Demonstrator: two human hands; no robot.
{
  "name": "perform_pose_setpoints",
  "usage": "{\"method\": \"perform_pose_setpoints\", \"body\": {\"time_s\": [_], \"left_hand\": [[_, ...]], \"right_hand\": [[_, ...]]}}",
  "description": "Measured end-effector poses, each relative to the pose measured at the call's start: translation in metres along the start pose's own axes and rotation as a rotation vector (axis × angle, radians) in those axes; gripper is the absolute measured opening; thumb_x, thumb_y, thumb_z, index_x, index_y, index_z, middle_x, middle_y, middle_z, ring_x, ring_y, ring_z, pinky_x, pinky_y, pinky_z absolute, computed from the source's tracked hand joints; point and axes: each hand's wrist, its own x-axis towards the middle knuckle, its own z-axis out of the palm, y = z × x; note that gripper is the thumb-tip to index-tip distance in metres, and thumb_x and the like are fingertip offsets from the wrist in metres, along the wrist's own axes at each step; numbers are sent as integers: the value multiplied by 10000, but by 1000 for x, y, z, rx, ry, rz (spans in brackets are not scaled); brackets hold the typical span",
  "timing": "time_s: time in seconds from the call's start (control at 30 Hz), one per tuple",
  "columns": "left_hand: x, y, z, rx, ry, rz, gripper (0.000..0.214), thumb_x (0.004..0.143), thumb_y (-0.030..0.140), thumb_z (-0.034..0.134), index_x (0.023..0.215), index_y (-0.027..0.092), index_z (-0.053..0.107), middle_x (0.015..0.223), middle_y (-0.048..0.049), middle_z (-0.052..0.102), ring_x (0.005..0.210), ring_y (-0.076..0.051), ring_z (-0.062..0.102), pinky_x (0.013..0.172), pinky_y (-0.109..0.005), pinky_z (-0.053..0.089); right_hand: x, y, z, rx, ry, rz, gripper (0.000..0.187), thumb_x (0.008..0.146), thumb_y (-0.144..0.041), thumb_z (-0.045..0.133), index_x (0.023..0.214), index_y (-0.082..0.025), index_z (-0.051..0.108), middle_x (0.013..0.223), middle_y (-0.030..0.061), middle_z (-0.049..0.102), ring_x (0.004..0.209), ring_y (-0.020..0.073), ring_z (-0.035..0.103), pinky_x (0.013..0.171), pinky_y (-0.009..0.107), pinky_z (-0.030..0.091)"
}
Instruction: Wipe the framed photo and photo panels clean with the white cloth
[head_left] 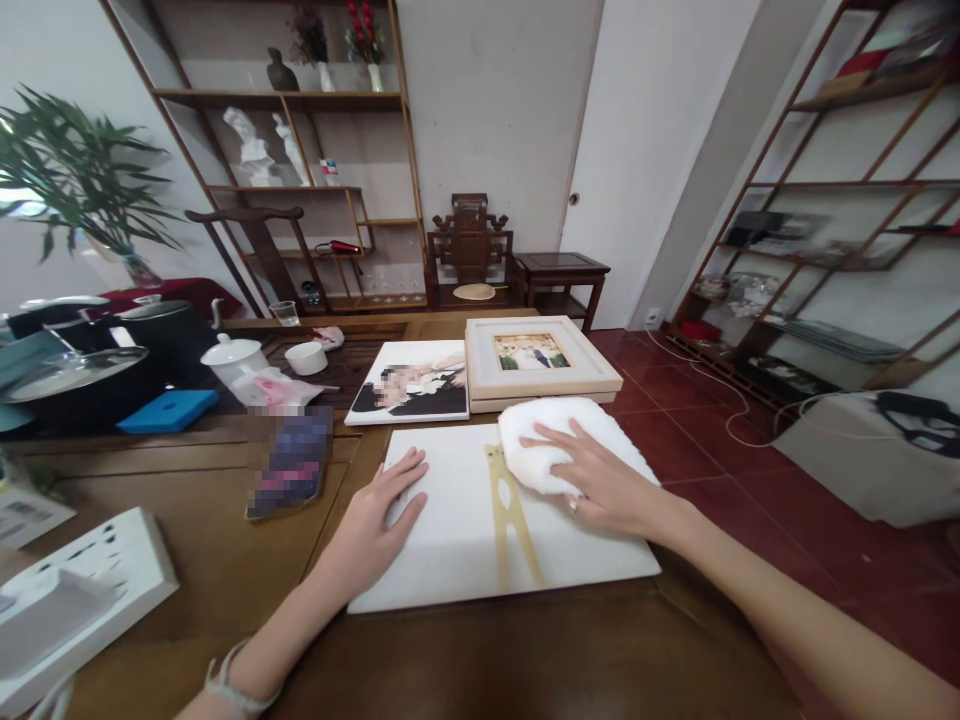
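My right hand [589, 470] lies on a fluffy white cloth [525, 480], its fingers spread over the top. Beneath the cloth is a flat white panel [442, 540] with a yellowish A-shaped piece or mark [504, 510] down its middle; the cloth covers part of the panel's upper right. My left hand [386, 510] rests at the panel's left edge, fingers stretched over its surface and holding nothing. Just beyond the panel are a couple photo print [442, 405] and a pale wooden picture frame [592, 375] with a photo inside, which sits on another frame-like piece.
On the wooden table's left are a white power strip [135, 570], a blurred purple item [292, 460], a blue box [169, 408], a white teapot [232, 360], a small white cup [306, 357] and a dark pot [82, 385]. A drinking glass [285, 312] stands farther back.
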Motion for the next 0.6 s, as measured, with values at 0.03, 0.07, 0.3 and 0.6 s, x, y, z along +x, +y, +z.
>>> {"method": "perform_pose_setpoints", "body": {"time_s": [0.03,0.07,0.3,0.6], "left_hand": [[0,0,0,-1,0,-3,381,873,363,463,1188,189,586,1327,-91,522,1272,-247,423,1074,-467,296],[0,0,1,-2,-1,-4,380,872,363,465,1189,192,586,1321,-90,528,1268,-247,428,1073,-468,298],[1,0,2,-4,1,-26,398,866,370,471,1200,181,579,1314,-91,535,1256,-244,444,1085,-462,278],[1,-1,1,-5,-1,-14,380,868,357,470,1192,193,582,1302,-86,547,1254,-240,447,1080,-466,287]], "right_hand": [[-8,-6,-1,6,-15,7,267,682,-69,461,833,-183,649,1416,66,398,1368,261,172,1083,585,74],[-18,-13,-2,11,-34,15,268,668,-67,466,817,-187,653,1416,64,398,1367,264,173,1084,585,79],[-82,-61,-2,60,-143,-64,289,603,-41,516,682,-278,661,1416,-37,385,1343,294,228,1106,557,105],[-37,-19,-17,124,-111,57,277,703,-80,438,843,-187,651,1414,62,399,1371,241,157,1107,542,102]]}}
